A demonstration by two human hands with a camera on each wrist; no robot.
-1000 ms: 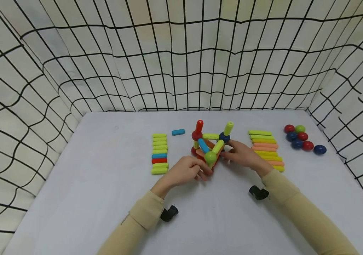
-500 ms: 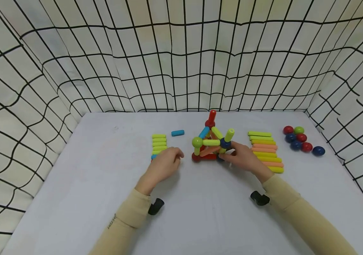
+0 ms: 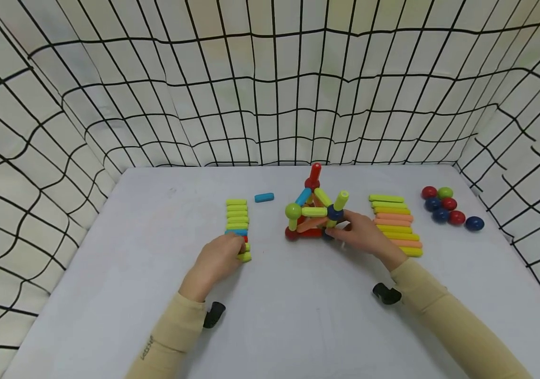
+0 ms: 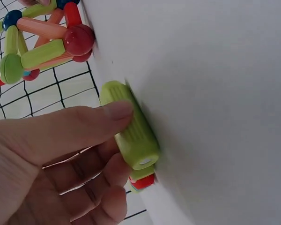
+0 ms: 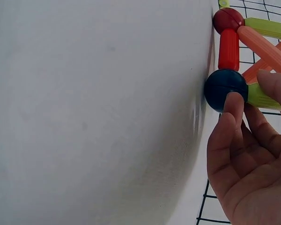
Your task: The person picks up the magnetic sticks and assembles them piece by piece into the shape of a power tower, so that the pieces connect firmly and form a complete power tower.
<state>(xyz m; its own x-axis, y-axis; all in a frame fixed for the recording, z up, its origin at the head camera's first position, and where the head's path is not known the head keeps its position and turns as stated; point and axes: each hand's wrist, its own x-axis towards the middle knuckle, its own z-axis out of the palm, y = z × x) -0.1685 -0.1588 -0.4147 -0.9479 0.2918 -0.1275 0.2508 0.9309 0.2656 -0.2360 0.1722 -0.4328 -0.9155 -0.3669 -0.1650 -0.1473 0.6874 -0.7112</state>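
My left hand [image 3: 217,258] is at the near end of a column of short rods, mostly lime green. In the left wrist view its thumb and fingers pinch a ribbed lime green rod [image 4: 138,136] low at the table. My right hand [image 3: 362,232] grips the near right corner of a ball-and-rod structure [image 3: 315,212]. The right wrist view has its fingers against the dark blue ball [image 5: 221,86] and the thumb by an upright lime green rod [image 5: 264,98]. On the structure's top, a red rod [image 3: 316,171] and a lime green rod [image 3: 341,199] point upward.
A lone blue rod [image 3: 264,197] lies left of the structure. Longer yellow, lime and orange rods [image 3: 393,216] form a column at right. Several loose red, blue and green balls [image 3: 457,217] sit beyond them. Black netting [image 3: 277,95] surrounds the white table [image 3: 317,326].
The structure has turned, its red-topped corner now at the back. My left hand has let go of it and moved left to the short rods. My right hand still holds its corner.
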